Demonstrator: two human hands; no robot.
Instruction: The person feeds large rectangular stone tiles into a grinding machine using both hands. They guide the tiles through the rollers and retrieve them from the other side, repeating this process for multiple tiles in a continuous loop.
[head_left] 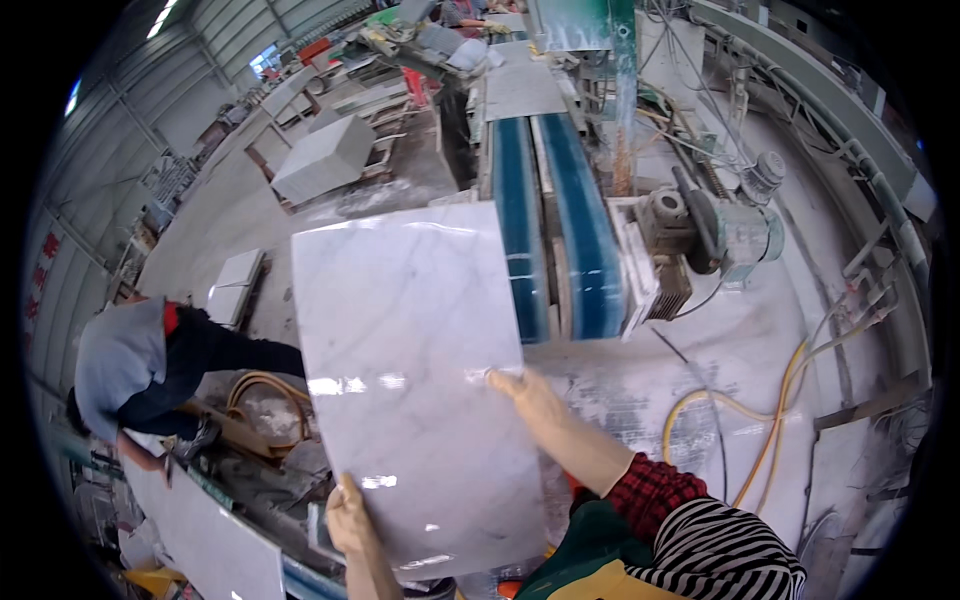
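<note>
I hold a large white marble slab (pixel 410 370) with faint grey veins, wet and glossy, tilted in front of me. My left hand (pixel 348 518) grips its lower left edge. My right hand (pixel 525 392) clasps its right edge about halfway up. The slab's top end lies close to the blue conveyor belts (pixel 560 230) of a stone machine, whose near end shows just right of the slab.
An electric motor (pixel 735 232) sits right of the belts, with yellow hoses (pixel 770 420) trailing over the wet machine bed. Another person (pixel 150 365) bends over at the left near more slabs (pixel 235 285). Stacked stone (pixel 322 157) stands farther back on the floor.
</note>
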